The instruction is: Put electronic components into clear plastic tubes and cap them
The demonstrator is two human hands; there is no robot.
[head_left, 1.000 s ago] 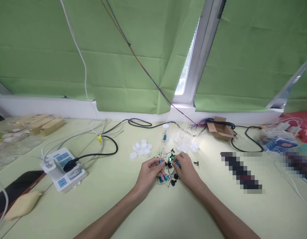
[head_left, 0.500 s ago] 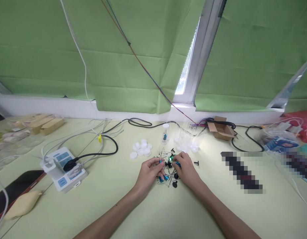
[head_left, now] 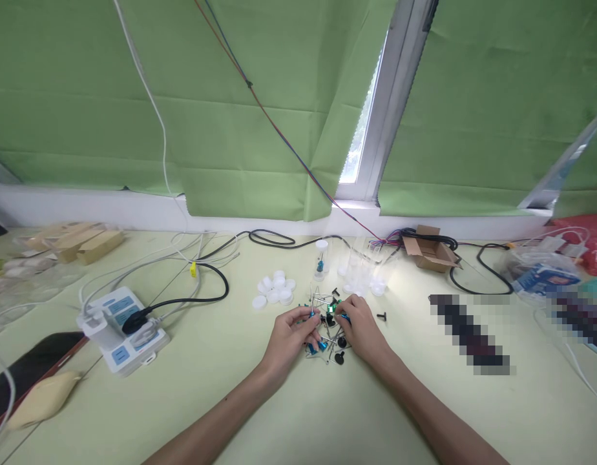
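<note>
Over a pile of small parts, my left hand pinches a small blue piece with a thin metal rod that points up. My right hand is closed on another small blue piece at the pile's right side; its far end is hidden by the fingers. Between and below the hands lie black round-headed parts, bent metal wires and blue pieces. Green parts sit just beyond the fingertips. A single black part rests to the right of my right hand.
White round caps lie behind the pile, beside a clear capped tube with a blue part inside. More clear tubes stand to the right. A cardboard box, cables and a power strip are around.
</note>
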